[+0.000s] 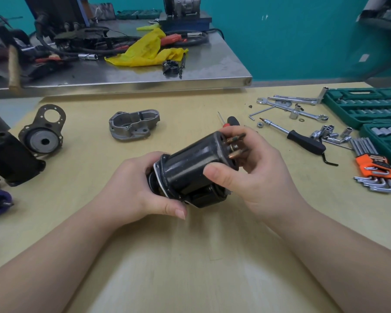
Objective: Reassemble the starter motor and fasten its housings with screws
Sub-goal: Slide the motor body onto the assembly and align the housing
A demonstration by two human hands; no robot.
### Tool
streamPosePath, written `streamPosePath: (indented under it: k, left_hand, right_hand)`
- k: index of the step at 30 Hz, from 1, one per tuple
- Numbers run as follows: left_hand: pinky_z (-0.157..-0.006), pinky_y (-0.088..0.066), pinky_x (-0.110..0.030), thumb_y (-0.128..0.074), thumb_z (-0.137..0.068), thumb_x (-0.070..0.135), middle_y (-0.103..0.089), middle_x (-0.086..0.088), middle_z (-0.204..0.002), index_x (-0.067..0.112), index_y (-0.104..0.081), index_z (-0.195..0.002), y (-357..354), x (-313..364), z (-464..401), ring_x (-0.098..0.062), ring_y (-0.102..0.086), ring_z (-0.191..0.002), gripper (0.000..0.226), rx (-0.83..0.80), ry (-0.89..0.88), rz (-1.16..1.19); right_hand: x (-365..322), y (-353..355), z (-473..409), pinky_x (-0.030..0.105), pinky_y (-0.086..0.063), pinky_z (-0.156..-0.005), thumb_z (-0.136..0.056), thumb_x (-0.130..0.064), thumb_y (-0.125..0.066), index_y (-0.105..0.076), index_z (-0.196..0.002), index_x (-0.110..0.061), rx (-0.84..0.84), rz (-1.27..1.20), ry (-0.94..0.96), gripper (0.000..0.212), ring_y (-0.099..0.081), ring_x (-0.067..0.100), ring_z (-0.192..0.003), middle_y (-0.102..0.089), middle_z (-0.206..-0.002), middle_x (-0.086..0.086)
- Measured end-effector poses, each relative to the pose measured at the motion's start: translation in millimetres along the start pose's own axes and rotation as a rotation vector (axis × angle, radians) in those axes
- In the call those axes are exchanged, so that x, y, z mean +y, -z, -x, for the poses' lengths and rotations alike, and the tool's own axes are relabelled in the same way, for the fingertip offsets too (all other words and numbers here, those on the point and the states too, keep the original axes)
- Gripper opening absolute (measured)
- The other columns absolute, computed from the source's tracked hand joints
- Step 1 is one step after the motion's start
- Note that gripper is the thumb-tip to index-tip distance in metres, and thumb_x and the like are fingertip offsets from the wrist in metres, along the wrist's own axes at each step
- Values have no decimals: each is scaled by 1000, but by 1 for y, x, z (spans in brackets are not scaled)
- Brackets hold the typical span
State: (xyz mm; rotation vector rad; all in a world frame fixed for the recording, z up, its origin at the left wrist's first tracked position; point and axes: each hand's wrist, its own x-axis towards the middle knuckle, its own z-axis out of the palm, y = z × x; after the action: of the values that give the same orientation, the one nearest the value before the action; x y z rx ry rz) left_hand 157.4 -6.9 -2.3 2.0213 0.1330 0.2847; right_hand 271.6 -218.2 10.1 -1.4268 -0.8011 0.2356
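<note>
Head view: black cylindrical starter motor body [194, 168] held above the tabletop [190, 256].
Left hand [142, 190] and right hand [255, 170] grip it; grey cast aluminium housing [133, 125] lies apart, unfastened.

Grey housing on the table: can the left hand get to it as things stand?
Probably not right away. The left hand grips the black motor body, as does the right hand. The grey housing lies beyond with bare table between, so the path is free once the hand lets go.
</note>
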Motion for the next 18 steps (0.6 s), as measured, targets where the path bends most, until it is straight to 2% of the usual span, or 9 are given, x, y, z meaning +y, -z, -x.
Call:
streamPosePath:
  k: [3,8,14,18]
  left_hand:
    - [-81,-58,-23,-95,-32,75,-80,8,-103,43,-71,-109,0,1,0,-8,-76,-96,87,-13,3,34]
    - [-85,-60,-35,-97,-36,70,-81,2,-105,37,-73,-111,-1,1,1,-19,-76,-100,85,-26,-6,39]
    - [-82,-60,-43,-100,-34,63,-81,1,-101,35,-74,-110,-3,0,-1,-23,-76,-97,85,2,-1,4]
    - [-85,-61,-38,-101,-35,59,-81,3,-103,38,-74,-111,-4,-1,-1,-19,-77,-98,83,9,-7,7]
  right_hand:
    - [1,1,1,16,-51,-83,-70,-48,-90,-66,-117,-43,-23,48,38,53,-69,6,-92,-75,-105,-16]
    - [1,4,0,16,-51,-83,-72,-43,-89,-66,-123,-36,-59,34,18,57,-69,5,-93,-74,-104,-17]
    - [4,4,-1,19,-54,-78,-67,-52,-90,-67,-112,-38,12,28,-17,53,-72,10,-90,-77,-102,-13]
    - [4,5,0,19,-53,-82,-68,-51,-90,-66,-114,-44,-5,45,9,52,-71,10,-95,-75,-106,-15]
